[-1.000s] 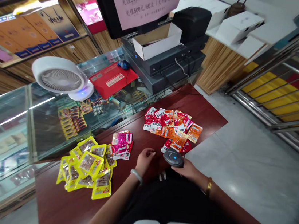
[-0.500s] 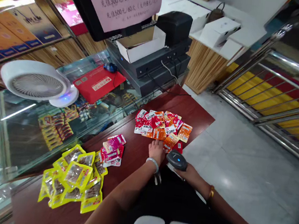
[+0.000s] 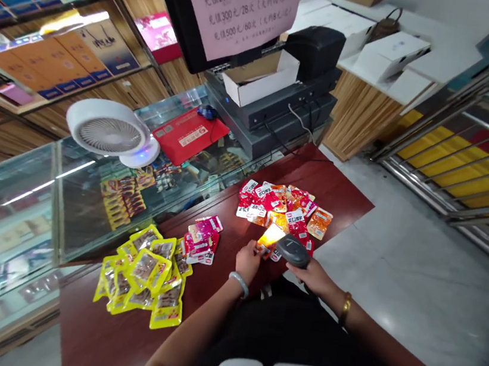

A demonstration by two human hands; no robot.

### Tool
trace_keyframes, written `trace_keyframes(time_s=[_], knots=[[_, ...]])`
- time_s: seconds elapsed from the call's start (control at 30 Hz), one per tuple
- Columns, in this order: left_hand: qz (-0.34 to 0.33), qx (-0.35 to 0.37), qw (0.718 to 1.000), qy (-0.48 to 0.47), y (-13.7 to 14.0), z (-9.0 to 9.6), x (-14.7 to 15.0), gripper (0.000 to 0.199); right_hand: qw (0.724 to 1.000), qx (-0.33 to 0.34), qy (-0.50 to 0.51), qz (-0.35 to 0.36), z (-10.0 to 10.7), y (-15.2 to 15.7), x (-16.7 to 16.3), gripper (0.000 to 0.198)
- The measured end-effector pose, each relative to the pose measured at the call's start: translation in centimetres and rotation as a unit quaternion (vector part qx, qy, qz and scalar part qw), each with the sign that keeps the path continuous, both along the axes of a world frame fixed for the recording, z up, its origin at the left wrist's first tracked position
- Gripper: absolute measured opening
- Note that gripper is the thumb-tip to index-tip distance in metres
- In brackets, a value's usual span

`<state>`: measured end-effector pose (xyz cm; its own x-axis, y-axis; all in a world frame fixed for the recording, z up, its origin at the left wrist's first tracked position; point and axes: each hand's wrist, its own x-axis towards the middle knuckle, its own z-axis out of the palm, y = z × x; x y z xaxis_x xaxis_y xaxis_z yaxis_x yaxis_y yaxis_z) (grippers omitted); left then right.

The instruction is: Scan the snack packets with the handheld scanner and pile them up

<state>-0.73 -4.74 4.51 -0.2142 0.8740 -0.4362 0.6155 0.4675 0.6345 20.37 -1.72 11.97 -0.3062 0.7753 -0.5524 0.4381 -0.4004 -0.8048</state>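
Note:
My left hand is closed on the edge of an orange snack packet, whose upper part glows in a bright light. In my right hand is a dark barcode scanner, its head pointed at that packet from the right. Just beyond both hands lies a loose pile of red, white and orange snack packets. A smaller stack of pink and red packets is left of my left hand. Yellow snack packets form a heap farther left on the dark red tabletop.
A glass display case runs along the tabletop's far side. On it stand a white fan, a red folder and a black cash-register unit with an open white box. Metal railing stands at the right.
My left hand has drawn back from the pile and now holds an orange packet. The scanner's light has come on over it. The whole view has shifted, moving the scene rightward.

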Motion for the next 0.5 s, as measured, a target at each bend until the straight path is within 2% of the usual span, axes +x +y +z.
trace_keyframes(time_s=[0.07, 0.13, 0.17, 0.23, 0.3, 0.33, 0.37, 0.4, 0.43, 0.5], knots=[[0.043, 0.01, 0.998, -0.046, -0.5, -0.1, -0.7, 0.015, 1.0, 0.004, -0.009, 0.024, -0.1, 0.1, -0.5, 0.031], [0.117, 0.036, 0.984, -0.129, -1.2, 0.0, -2.0, 0.019, 0.999, 0.017, 0.009, 0.041, -0.4, 0.1, -0.8, 0.034], [0.17, 0.056, 0.967, -0.179, -1.7, 0.0, -2.8, 0.023, 0.998, 0.027, 0.025, 0.046, -0.7, 0.0, -1.0, 0.038], [0.293, 0.094, 0.911, -0.273, -2.8, 0.2, -4.6, 0.036, 0.996, 0.044, 0.06, 0.056, -1.3, -0.3, -1.3, 0.045], [0.393, 0.086, 0.852, -0.335, -4.1, 0.2, -5.9, 0.047, 0.994, 0.04, 0.077, 0.065, -1.9, -0.8, -1.4, 0.049], [0.414, 0.06, 0.838, -0.351, -4.7, 0.2, -6.2, 0.051, 0.994, 0.034, 0.075, 0.069, -2.2, -1.0, -1.3, 0.051], [0.411, 0.026, 0.839, -0.355, -5.0, 0.1, -6.2, 0.052, 0.995, 0.028, 0.071, 0.071, -2.4, -1.3, -1.2, 0.052], [0.385, -0.005, 0.855, -0.348, -5.2, 0.1, -5.9, 0.052, 0.995, 0.024, 0.067, 0.07, -2.6, -1.5, -1.1, 0.052], [0.338, -0.026, 0.882, -0.328, -5.1, 0.1, -5.3, 0.051, 0.995, 0.023, 0.065, 0.069, -2.7, -1.7, -0.9, 0.051], [0.212, -0.027, 0.95, -0.227, -4.1, 0.2, -3.5, 0.046, 0.996, 0.019, 0.068, 0.063, -2.7, -1.9, -0.4, 0.049]])
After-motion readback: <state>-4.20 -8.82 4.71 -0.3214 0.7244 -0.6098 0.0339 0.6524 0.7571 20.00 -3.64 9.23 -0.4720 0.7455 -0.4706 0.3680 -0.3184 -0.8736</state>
